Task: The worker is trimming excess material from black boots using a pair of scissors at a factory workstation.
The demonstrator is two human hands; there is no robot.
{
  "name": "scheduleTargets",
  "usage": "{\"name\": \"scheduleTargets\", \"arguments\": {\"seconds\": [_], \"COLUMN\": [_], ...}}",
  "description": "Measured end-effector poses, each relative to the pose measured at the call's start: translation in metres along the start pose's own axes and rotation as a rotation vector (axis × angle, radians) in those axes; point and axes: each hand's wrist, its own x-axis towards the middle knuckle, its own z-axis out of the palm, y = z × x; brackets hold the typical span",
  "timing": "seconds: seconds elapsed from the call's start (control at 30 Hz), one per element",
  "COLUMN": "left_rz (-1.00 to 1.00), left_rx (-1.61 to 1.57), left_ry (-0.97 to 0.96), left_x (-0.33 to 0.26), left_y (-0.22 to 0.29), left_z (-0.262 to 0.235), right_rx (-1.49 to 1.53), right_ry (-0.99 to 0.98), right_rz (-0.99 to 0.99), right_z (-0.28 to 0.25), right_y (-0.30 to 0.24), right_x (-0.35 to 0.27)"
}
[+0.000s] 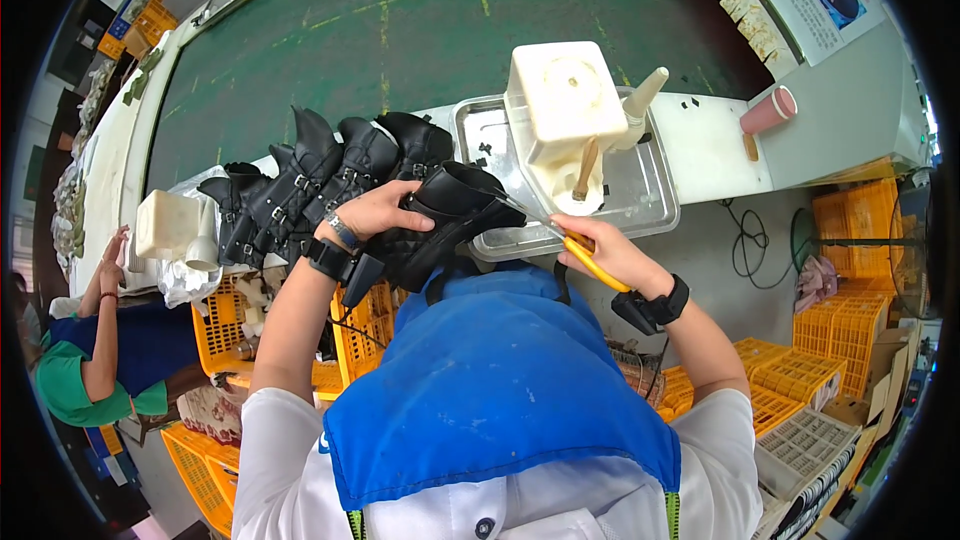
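My left hand (377, 211) is closed on a black ankle boot (455, 202), its thumb and fingers gripping the upper around the open top. Buckled straps are hard to make out on this boot. In my right hand (612, 252) is a hand tool with yellow handles (602, 270) and slim metal jaws; it could be pliers or scissors. The tip of the tool points left at the boot's edge, and I cannot tell whether it touches. Left of my left hand, several black boots with buckled straps (300, 180) stand packed together on the table edge.
A clear plastic tray (660, 202) holds a cream glue pot (565, 100) with a brush handle (586, 168). Beyond runs a green conveyor belt (420, 50). A pink cup (768, 111) lies to the right. Yellow crates (845, 315) stand at right. At left, a co-worker (95, 360) sits near another pot.
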Motion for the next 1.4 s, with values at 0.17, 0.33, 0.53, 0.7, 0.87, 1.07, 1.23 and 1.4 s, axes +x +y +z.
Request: {"name": "scheduleTargets", "arguments": {"seconds": [0.17,0.33,0.53,0.7,0.87,1.07,1.23,1.4], "left_rz": [0.003,0.045,0.005,0.048,0.025,0.015,0.026,-0.017], "left_rx": [0.005,0.012,0.021,0.006,-0.013,0.028,0.121,0.104], "left_ry": [-0.03,-0.049,-0.056,-0.054,-0.047,-0.042,-0.041,-0.042], "left_x": [0.002,0.001,0.002,0.003,0.003,0.003,0.004,0.006], "left_y": [-0.006,0.0,-0.004,-0.005,-0.01,-0.01,-0.01,-0.008], "left_z": [0.001,0.005,0.002,0.002,-0.002,-0.003,-0.002,-0.003], "right_rx": [-0.169,-0.304,-0.239,-0.118,-0.052,-0.076,-0.059,-0.016], "right_ry": [0.046,0.118,0.093,0.119,0.079,0.066,0.049,0.104], "right_rz": [-0.046,-0.033,-0.065,-0.055,0.038,-0.005,0.016,-0.064], "right_z": [0.004,0.006,0.01,0.016,0.018,0.02,0.022,0.025], "right_y": [-0.009,-0.008,-0.004,0.002,-0.002,0.0,0.006,0.009], "right_x": [0.0,-0.003,-0.005,-0.003,-0.001,-0.001,0.001,0.002]}}
